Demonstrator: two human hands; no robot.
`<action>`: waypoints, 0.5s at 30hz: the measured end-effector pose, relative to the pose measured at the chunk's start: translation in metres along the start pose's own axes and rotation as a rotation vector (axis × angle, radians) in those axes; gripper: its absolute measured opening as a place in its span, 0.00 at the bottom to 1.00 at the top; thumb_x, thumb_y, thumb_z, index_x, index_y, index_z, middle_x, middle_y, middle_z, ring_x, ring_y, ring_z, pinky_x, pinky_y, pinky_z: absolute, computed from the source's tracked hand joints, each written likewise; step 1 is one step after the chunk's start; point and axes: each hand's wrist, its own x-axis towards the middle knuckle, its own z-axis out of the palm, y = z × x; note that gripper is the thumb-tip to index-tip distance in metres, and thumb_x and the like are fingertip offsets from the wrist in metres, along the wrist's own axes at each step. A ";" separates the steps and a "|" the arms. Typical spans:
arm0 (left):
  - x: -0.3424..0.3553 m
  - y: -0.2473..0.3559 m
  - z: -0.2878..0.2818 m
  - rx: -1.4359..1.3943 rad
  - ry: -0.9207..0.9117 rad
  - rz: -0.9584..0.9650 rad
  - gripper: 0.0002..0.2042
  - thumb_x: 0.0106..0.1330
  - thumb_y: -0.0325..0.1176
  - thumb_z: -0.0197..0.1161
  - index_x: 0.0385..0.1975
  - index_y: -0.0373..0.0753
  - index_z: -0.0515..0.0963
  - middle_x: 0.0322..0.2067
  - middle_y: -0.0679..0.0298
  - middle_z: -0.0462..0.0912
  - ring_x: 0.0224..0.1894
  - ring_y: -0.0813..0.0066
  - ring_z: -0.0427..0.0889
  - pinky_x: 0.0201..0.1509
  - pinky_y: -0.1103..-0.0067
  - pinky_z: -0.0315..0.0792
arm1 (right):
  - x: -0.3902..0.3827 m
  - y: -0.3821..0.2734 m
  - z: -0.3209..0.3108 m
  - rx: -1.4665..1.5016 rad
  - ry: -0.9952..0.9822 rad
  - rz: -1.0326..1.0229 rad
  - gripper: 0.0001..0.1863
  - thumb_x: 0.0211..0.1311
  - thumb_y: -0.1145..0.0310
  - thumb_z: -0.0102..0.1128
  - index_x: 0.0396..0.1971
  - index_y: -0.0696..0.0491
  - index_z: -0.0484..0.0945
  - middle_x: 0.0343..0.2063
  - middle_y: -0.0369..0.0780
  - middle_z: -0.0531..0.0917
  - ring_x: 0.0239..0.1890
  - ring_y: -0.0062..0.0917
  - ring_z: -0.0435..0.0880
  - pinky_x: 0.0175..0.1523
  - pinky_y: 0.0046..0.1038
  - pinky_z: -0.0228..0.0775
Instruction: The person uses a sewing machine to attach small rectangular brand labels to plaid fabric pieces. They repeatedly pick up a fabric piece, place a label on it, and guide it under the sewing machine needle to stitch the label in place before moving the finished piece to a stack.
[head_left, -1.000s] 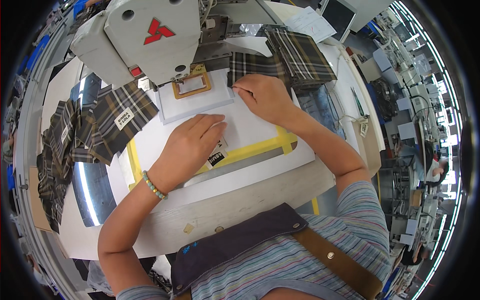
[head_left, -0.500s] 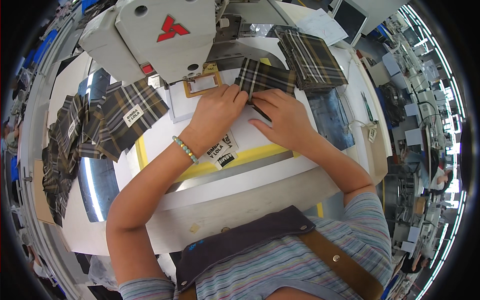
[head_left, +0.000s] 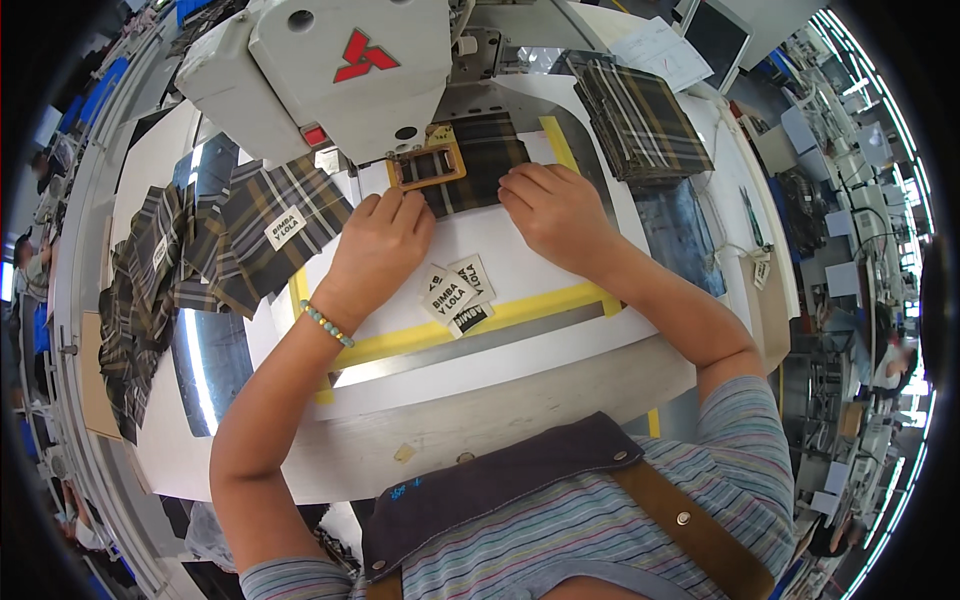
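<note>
A dark plaid fabric piece (head_left: pixel 490 150) lies flat beneath the head of a white sewing machine (head_left: pixel 340 90). Over its left part sits a small tan rectangular clamp frame (head_left: pixel 432 184). My left hand (head_left: pixel 385 240) is closed, its fingertips pinching the near left edge of the fabric just below the frame. At the right edge, my right hand (head_left: pixel 560 215) has its fingers pressed together on the cloth; the thumb is partly hidden. Nearer to me, between my forearms, several loose white and black woven labels (head_left: pixel 448 294) overlap on the white work plate (head_left: pixel 400 320).
Plaid pieces with white labels (head_left: pixel 290 195) are heaped on the left. A thick stack of plaid pieces (head_left: pixel 645 120) stands at the back right, papers (head_left: pixel 660 50) behind it. Thread snips (head_left: pixel 752 218) lie on the far right. Yellow tape (head_left: pixel 540 298) borders the plate.
The plaid fabric has moved left and away from me, under the clamp frame, and now lies flat. My hands have parted, the left going left and lower.
</note>
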 end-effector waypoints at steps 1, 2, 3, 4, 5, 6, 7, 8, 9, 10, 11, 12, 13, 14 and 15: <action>-0.004 -0.003 0.000 0.011 -0.008 -0.013 0.11 0.56 0.27 0.67 0.39 0.34 0.84 0.38 0.63 0.81 0.43 0.67 0.82 0.45 0.72 0.79 | 0.005 -0.001 0.005 0.014 0.000 -0.010 0.06 0.50 0.74 0.68 0.30 0.56 0.86 0.39 0.36 0.88 0.47 0.28 0.85 0.48 0.29 0.78; -0.008 -0.007 0.000 0.022 -0.016 -0.025 0.11 0.56 0.27 0.67 0.39 0.34 0.84 0.38 0.63 0.80 0.43 0.67 0.81 0.45 0.72 0.79 | 0.009 -0.003 0.008 0.028 -0.001 -0.020 0.06 0.51 0.74 0.68 0.30 0.56 0.86 0.39 0.36 0.88 0.47 0.28 0.85 0.48 0.29 0.78; -0.013 -0.010 0.000 0.033 -0.023 -0.037 0.11 0.56 0.27 0.67 0.39 0.34 0.84 0.37 0.63 0.80 0.42 0.68 0.81 0.45 0.72 0.78 | 0.012 -0.006 0.010 0.074 -0.006 0.013 0.06 0.53 0.73 0.68 0.32 0.56 0.87 0.40 0.36 0.88 0.48 0.28 0.85 0.49 0.30 0.79; -0.018 -0.011 -0.001 0.050 -0.127 -0.077 0.12 0.56 0.27 0.66 0.40 0.33 0.85 0.41 0.62 0.82 0.45 0.66 0.82 0.48 0.72 0.80 | 0.014 -0.010 0.012 0.123 -0.013 0.046 0.07 0.55 0.73 0.68 0.33 0.56 0.87 0.41 0.37 0.88 0.49 0.28 0.85 0.50 0.30 0.79; -0.022 -0.012 -0.003 0.045 -0.114 -0.090 0.13 0.56 0.27 0.66 0.41 0.33 0.85 0.43 0.61 0.83 0.46 0.65 0.82 0.50 0.71 0.80 | 0.014 -0.012 0.012 0.173 -0.021 0.080 0.07 0.57 0.72 0.68 0.35 0.57 0.88 0.42 0.37 0.89 0.50 0.29 0.86 0.51 0.31 0.80; -0.026 -0.014 -0.006 0.040 -0.101 -0.103 0.14 0.57 0.27 0.66 0.43 0.32 0.85 0.45 0.60 0.84 0.47 0.64 0.82 0.52 0.71 0.81 | 0.014 -0.011 0.010 0.225 -0.025 0.123 0.08 0.60 0.71 0.68 0.37 0.57 0.88 0.43 0.37 0.89 0.51 0.29 0.86 0.52 0.32 0.80; -0.028 -0.015 -0.008 0.029 -0.086 -0.115 0.15 0.57 0.27 0.66 0.44 0.32 0.85 0.47 0.59 0.84 0.49 0.63 0.83 0.54 0.70 0.81 | 0.011 -0.008 0.005 0.274 -0.034 0.170 0.09 0.63 0.69 0.68 0.39 0.57 0.88 0.44 0.37 0.89 0.52 0.29 0.86 0.53 0.33 0.81; -0.034 -0.012 -0.013 0.018 -0.097 -0.145 0.18 0.58 0.26 0.66 0.49 0.31 0.85 0.54 0.58 0.85 0.54 0.61 0.83 0.59 0.68 0.81 | 0.009 -0.005 0.000 0.323 -0.044 0.217 0.10 0.66 0.68 0.68 0.42 0.57 0.88 0.45 0.37 0.90 0.53 0.30 0.86 0.54 0.34 0.81; -0.038 -0.008 -0.017 -0.011 -0.089 -0.184 0.18 0.59 0.26 0.67 0.50 0.31 0.85 0.54 0.58 0.85 0.54 0.61 0.83 0.60 0.68 0.81 | 0.004 -0.001 -0.005 0.340 -0.080 0.257 0.12 0.68 0.66 0.68 0.44 0.57 0.88 0.48 0.39 0.89 0.55 0.31 0.85 0.57 0.36 0.80; -0.042 -0.005 -0.022 -0.037 -0.079 -0.221 0.18 0.60 0.25 0.67 0.51 0.31 0.85 0.55 0.59 0.85 0.55 0.61 0.83 0.60 0.68 0.81 | 0.000 0.005 -0.010 0.354 -0.112 0.299 0.13 0.70 0.64 0.68 0.47 0.57 0.88 0.51 0.40 0.89 0.57 0.33 0.84 0.60 0.37 0.80; -0.046 -0.002 -0.024 -0.064 -0.069 -0.258 0.18 0.61 0.25 0.68 0.52 0.32 0.85 0.56 0.59 0.85 0.56 0.60 0.83 0.61 0.68 0.80 | -0.006 0.009 -0.014 0.368 -0.145 0.340 0.15 0.72 0.62 0.67 0.49 0.57 0.88 0.54 0.41 0.88 0.59 0.35 0.84 0.62 0.38 0.79; -0.051 0.000 -0.022 -0.173 -0.104 -0.314 0.20 0.67 0.27 0.69 0.59 0.32 0.82 0.61 0.60 0.84 0.64 0.57 0.80 0.66 0.66 0.78 | -0.011 0.010 -0.017 0.346 -0.165 0.307 0.17 0.73 0.60 0.66 0.52 0.56 0.87 0.58 0.43 0.86 0.63 0.37 0.81 0.66 0.40 0.76; -0.051 0.003 -0.025 -0.209 -0.110 -0.317 0.21 0.68 0.28 0.69 0.61 0.32 0.81 0.63 0.59 0.83 0.66 0.55 0.79 0.67 0.65 0.77 | -0.015 0.010 -0.018 0.325 -0.183 0.271 0.19 0.75 0.58 0.66 0.55 0.56 0.87 0.61 0.44 0.83 0.66 0.39 0.79 0.69 0.42 0.73; -0.050 0.006 -0.029 -0.245 -0.117 -0.320 0.22 0.70 0.30 0.69 0.63 0.33 0.80 0.65 0.59 0.82 0.68 0.54 0.77 0.69 0.64 0.76 | -0.018 0.009 -0.019 0.305 -0.201 0.235 0.21 0.76 0.55 0.65 0.58 0.55 0.86 0.65 0.46 0.81 0.70 0.41 0.76 0.73 0.44 0.70; -0.049 0.008 -0.031 -0.281 -0.122 -0.323 0.23 0.71 0.31 0.70 0.65 0.33 0.78 0.67 0.58 0.81 0.71 0.53 0.76 0.70 0.63 0.75 | -0.021 0.007 -0.017 0.301 -0.232 0.226 0.24 0.77 0.53 0.63 0.61 0.54 0.84 0.68 0.47 0.78 0.73 0.43 0.72 0.75 0.46 0.66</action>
